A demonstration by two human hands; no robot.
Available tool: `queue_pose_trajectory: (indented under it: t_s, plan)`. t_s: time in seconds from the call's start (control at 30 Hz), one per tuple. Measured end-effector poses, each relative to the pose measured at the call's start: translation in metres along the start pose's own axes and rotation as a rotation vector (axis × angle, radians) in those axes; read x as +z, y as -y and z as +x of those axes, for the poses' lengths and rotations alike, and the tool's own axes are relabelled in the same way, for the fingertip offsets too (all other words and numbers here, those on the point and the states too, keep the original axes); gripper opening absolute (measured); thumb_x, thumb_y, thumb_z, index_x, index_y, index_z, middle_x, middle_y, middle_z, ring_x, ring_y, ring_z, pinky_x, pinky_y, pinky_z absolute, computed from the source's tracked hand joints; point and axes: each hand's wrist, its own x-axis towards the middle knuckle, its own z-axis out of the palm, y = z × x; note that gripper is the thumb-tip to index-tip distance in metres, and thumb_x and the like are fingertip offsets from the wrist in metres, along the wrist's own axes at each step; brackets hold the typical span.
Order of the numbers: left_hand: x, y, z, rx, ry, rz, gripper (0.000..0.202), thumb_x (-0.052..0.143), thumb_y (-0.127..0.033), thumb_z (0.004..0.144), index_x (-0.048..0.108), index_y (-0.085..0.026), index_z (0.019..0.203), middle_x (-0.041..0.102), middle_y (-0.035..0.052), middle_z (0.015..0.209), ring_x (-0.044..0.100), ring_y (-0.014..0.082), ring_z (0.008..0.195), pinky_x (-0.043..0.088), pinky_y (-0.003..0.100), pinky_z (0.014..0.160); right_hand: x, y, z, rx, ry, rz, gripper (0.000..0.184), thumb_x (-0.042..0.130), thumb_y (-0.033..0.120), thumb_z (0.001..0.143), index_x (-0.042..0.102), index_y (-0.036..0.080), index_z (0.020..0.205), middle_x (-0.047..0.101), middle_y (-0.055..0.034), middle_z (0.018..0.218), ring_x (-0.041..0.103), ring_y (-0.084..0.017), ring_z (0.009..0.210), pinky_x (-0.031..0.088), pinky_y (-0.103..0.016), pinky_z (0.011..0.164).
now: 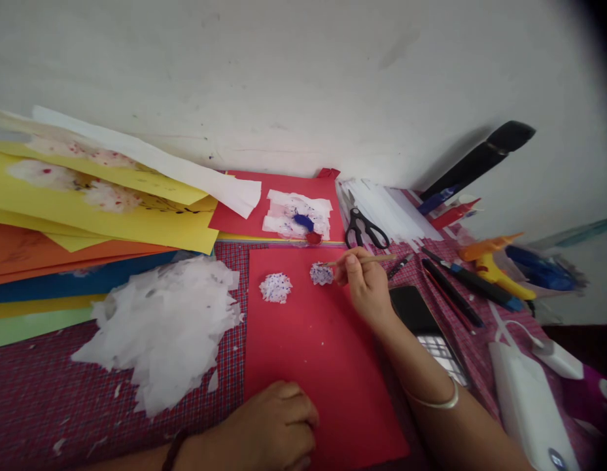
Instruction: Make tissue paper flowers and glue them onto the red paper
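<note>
My right hand (363,281) pinches a thin paintbrush (379,259) with a wooden handle. Its tip is at the right-hand ruffled white paper flower (322,273), speckled with blue paint. A similar speckled paper flower (276,288) sits to the left. Both lie on the upper part of a red paper sheet (303,347). My left hand (269,428) rests on the lower left of this sheet, its fingers curled in and their tips partly hidden. Behind the sheet, a white paper patch (278,224) carries a dab of blue paint (303,222) and red paint (314,237).
White tissue pieces (171,320) are heaped at left, beside stacked coloured papers (186,229). Black-handled scissors (365,229) lie on white strips at the back. On the right are a phone (414,311), pens (453,294), a yellow glue gun (502,278) and a white power strip (529,405).
</note>
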Motion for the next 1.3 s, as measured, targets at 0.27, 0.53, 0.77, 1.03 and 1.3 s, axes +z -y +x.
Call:
queue_pose_trajectory:
  t_s: [0.27,0.53,0.77,1.03,1.3]
  plan:
    - [-0.002,-0.001,-0.001,0.006,-0.01,0.0,0.011,0.071,-0.019,0.088,0.06,-0.018,0.083,0.069,-0.0022,0.106,0.058,0.0119,0.09,0.043,0.024,0.082,-0.007,0.002,0.002,0.016,0.015,-0.02,0.042,0.037,0.051,0.1,0.054,0.021,0.075,0.059,-0.0018,0.061,0.057,-0.015,0.053,0.043,-0.029,0.054]
    - [0.0,0.0,-0.004,-0.028,-0.023,-0.059,0.012,0.071,-0.015,0.086,0.06,-0.018,0.083,0.069,-0.0019,0.108,0.057,0.0126,0.094,0.043,0.022,0.087,-0.028,0.001,0.005,0.059,-0.103,-0.144,0.041,0.041,0.051,0.099,0.054,0.021,0.074,0.045,0.0028,0.052,0.043,-0.012,0.047,0.031,-0.027,0.049]
    - [-0.003,-0.002,-0.004,-0.024,-0.029,-0.075,0.011,0.069,-0.014,0.087,0.06,-0.018,0.083,0.069,-0.0011,0.107,0.058,0.0127,0.093,0.044,0.022,0.086,-0.022,-0.006,0.007,0.034,-0.02,-0.282,0.043,0.036,0.048,0.1,0.052,0.021,0.071,0.053,0.0,0.055,0.051,-0.014,0.05,0.033,-0.028,0.053]
    - [-0.004,-0.004,-0.004,-0.037,-0.016,-0.066,0.011,0.07,-0.014,0.086,0.061,-0.018,0.083,0.07,-0.001,0.108,0.058,0.0127,0.093,0.045,0.022,0.085,-0.022,-0.006,0.007,0.032,0.0,-0.19,0.042,0.035,0.048,0.101,0.051,0.021,0.072,0.055,0.0006,0.055,0.051,-0.013,0.049,0.036,-0.027,0.053]
    - [-0.008,-0.003,-0.001,-0.045,0.032,-0.051,0.012,0.073,-0.015,0.085,0.061,-0.018,0.083,0.069,-0.0014,0.108,0.058,0.0121,0.095,0.044,0.022,0.086,-0.02,-0.009,0.008,0.029,0.014,-0.232,0.041,0.034,0.044,0.101,0.05,0.021,0.07,0.056,-0.0002,0.056,0.053,-0.014,0.05,0.036,-0.028,0.054]
